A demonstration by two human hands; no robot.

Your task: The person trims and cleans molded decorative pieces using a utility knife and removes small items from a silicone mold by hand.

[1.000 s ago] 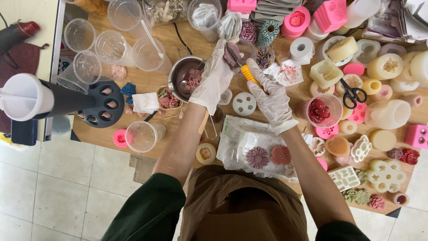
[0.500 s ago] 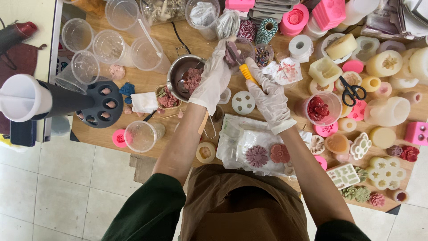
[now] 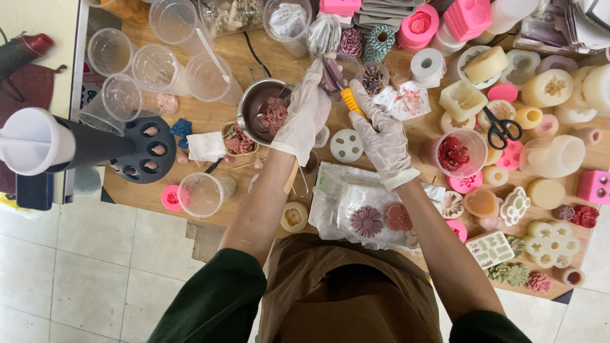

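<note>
We see our gloved left hand (image 3: pixel 305 114) pinching a small mauve wax piece (image 3: pixel 332 73) above the round steel pot (image 3: pixel 254 105) on the wooden counter (image 3: pixel 216 117); right hand (image 3: pixel 381 136) grips a yellow-handled knife (image 3: pixel 351 101). Blade slip likely cuts the glove.

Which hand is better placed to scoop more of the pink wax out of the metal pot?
The left hand: it already rests over the rim of the metal pot holding the pink wax. The right hand sits further from the pot and grips a yellow-handled tool.
</note>
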